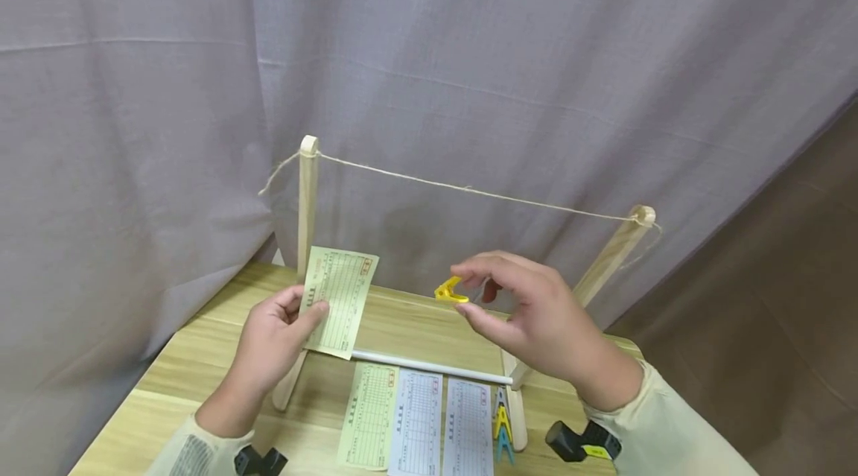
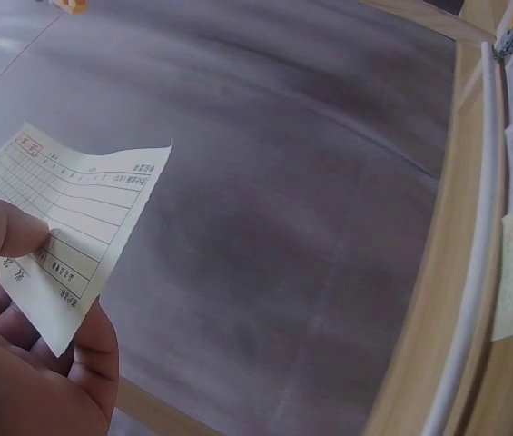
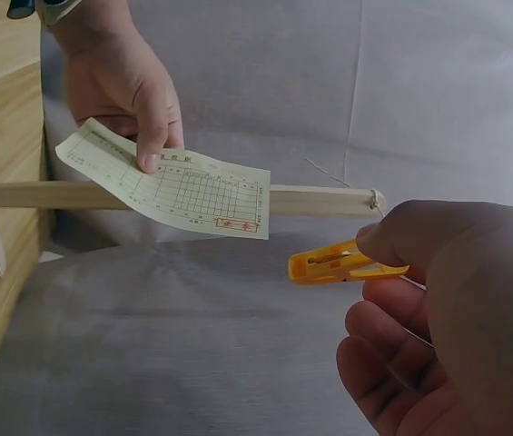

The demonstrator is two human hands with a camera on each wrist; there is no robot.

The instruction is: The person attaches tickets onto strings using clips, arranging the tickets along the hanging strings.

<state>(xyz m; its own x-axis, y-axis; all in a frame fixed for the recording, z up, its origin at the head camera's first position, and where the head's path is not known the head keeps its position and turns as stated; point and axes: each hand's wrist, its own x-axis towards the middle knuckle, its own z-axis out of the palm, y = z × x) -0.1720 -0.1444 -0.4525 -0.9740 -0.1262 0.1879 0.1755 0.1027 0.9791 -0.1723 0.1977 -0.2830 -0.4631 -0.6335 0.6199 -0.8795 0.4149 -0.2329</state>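
Note:
My left hand (image 1: pixel 271 334) pinches a pale yellow-green printed form (image 1: pixel 342 301) between thumb and fingers, holding it upright before the left wooden post (image 1: pixel 307 200). In the left wrist view the thumb lies across the face of the form (image 2: pixel 83 213). My right hand (image 1: pixel 526 305) pinches a yellow clothespin (image 1: pixel 450 291) by its handles, its nose pointing left toward the form. The right wrist view shows the clothespin (image 3: pixel 333 263) between thumb and index finger, apart from the paper. Both hands are below a thin twine (image 1: pixel 429 182) strung between two posts.
The right post (image 1: pixel 613 256) leans outward in view. A white rod (image 1: pixel 432 366) joins the stand's feet. On the wooden table (image 1: pixel 228 342) lie a greenish form (image 1: pixel 367 416), two bluish forms (image 1: pixel 415 424), and several clothespins (image 1: pixel 503 424) in a row. Grey curtain (image 1: pixel 469 51) hangs behind.

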